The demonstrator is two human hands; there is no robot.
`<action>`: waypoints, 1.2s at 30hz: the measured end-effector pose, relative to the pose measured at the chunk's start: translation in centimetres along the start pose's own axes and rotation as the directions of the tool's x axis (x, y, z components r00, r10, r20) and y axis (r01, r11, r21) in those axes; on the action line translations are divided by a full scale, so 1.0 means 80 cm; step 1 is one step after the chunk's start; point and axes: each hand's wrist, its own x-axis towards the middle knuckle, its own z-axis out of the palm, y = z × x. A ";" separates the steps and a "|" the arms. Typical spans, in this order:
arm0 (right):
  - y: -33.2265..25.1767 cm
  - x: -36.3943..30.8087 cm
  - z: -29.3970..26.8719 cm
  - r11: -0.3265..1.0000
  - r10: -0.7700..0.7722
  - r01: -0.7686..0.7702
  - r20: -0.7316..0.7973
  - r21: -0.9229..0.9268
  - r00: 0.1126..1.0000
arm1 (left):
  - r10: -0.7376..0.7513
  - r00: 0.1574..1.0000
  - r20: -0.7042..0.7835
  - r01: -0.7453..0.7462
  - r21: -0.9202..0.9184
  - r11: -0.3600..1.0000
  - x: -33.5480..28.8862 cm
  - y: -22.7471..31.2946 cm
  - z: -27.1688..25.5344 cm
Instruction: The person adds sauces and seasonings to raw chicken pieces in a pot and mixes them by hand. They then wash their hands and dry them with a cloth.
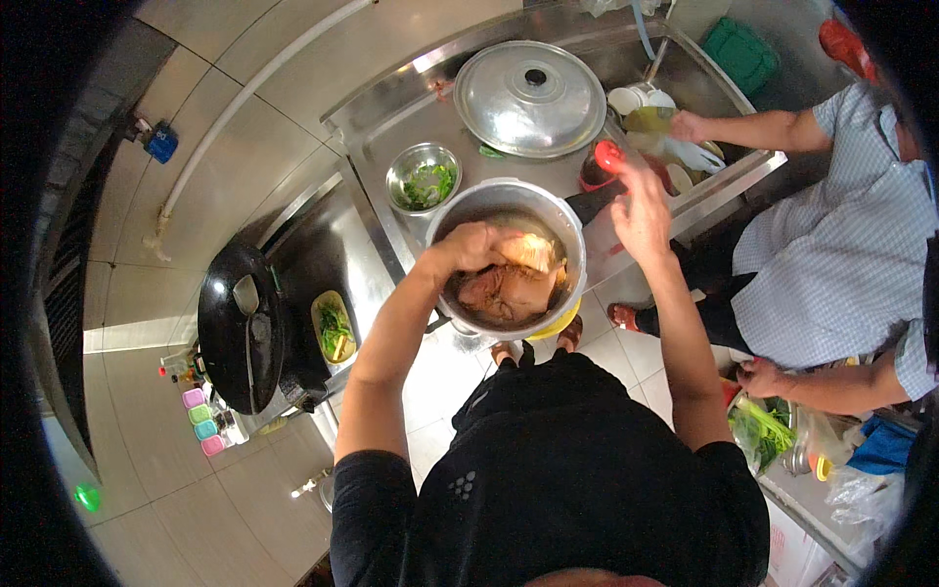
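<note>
My left hand (468, 247) reaches into a round metal pot (579, 235), its fingers closed at a pale yellowish piece of food (528, 251). Beside that lie large brown pieces of meat (509, 293) in the pot. My right hand (641, 210) is raised to the right of the pot, closed on a red object (608, 157) whose kind I cannot make out. A dark handle (591, 203) projects from the pot toward my right hand. Left of the pot's far rim stands a metal bowl (423, 179) of green leaves.
A large domed lid (530, 98) lies on the steel counter (377, 137). Dishes fill the sink (641, 101), where a co-worker's hand (690, 127) reaches in. A black wok (240, 328) and a tray of greens (333, 328) stand left. Celery (768, 435) lies at the co-worker's other hand (760, 377).
</note>
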 end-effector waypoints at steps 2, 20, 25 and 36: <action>-0.021 0.014 -0.006 0.949 -0.289 0.302 0.132 -0.090 0.948 | -0.064 0.985 0.157 0.108 -0.291 0.951 0.003 -0.005 -0.013; -0.042 -0.077 0.012 0.995 0.085 -0.092 0.793 -0.037 0.603 | -0.478 0.865 -0.152 0.477 0.540 0.693 -0.016 0.069 -0.005; -0.036 -0.064 0.019 0.999 0.003 -0.030 0.739 0.024 0.674 | -0.393 0.884 -0.253 0.462 0.600 0.654 -0.001 0.077 0.024; -0.047 -0.060 0.017 0.999 0.048 -0.015 0.787 -0.049 0.616 | -0.352 0.879 0.321 0.387 -0.050 0.921 -0.035 0.084 -0.022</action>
